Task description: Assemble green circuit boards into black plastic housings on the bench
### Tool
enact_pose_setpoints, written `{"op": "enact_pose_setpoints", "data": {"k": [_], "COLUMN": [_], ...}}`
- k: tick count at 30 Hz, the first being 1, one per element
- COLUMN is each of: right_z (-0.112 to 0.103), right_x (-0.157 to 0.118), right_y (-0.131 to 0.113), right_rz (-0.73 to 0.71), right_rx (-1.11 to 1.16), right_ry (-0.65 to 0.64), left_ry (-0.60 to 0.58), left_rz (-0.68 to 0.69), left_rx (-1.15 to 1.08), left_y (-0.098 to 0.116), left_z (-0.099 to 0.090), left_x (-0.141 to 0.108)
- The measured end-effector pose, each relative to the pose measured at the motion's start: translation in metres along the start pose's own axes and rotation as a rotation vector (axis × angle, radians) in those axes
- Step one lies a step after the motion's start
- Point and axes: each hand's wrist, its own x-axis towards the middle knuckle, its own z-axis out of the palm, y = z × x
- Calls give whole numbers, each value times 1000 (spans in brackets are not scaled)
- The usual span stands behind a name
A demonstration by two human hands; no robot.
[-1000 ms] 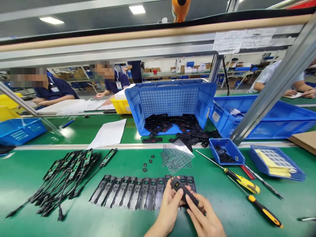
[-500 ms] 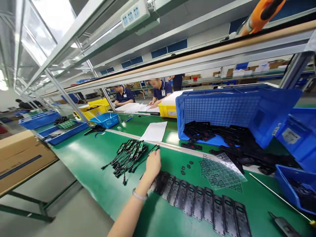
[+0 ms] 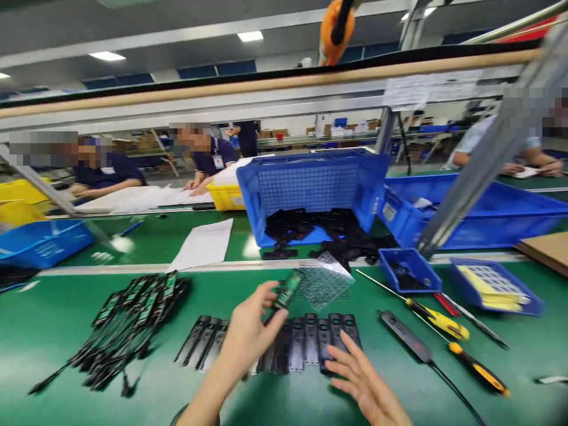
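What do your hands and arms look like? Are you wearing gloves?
No gloves: my left hand and right hand are bare, with slim fingers and no rings I can see. A dark edge by my left forearm may be a sleeve.

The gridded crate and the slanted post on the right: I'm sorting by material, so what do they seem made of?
Gridded crate: probably moulded plastic, lightly glossy, going by its even blue and latticed panel.
Slanted post: likely bare metal, its grey surface dully shiny; blur hides finer finish.
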Motion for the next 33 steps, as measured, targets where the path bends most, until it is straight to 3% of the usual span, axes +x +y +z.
{"op": "enact_pose_setpoints", "data": {"k": [2,4,7,11,15,17,20,23,25,29,33], "right_z": [5,-3,-24,-42,-49,-51,-52,-50,-46,-37,-34], "right_x": [3,1,-9,-23,-28,-28,-24,-17,-13,-9,-9], "right_y": [-8,-19,-37,-54,-52,-47,-41,-38,-35,-26,-25], "right_rz": [56,106,156,191,210,220,146,-73,-186,-263,-183], "right_rx": [264,412,464,395,310,210,-91,-478,-639,-695,-630], "right_ry": [33,182,367,360,334,315,250,176,133,61,64], "left_ry": [-222,-354,-368,-352,-324,-316,-357,-448,-438,-351,-356], "left_rz": [67,124,180,203,212,159,-83,-371,-507,-588,-583], "left_rx": [-268,-264,-69,-39,-64,-202,-612,-1048,-1236,-1376,-1459], "left_y": [33,54,63,62,61,60,59,56,53,45,44], "left_z": [34,71,122,157,154,145,131,122,121,125,122], "left_x": [-4,-1,13,25,18,10,-1,-12,-17,-25,-27]}}
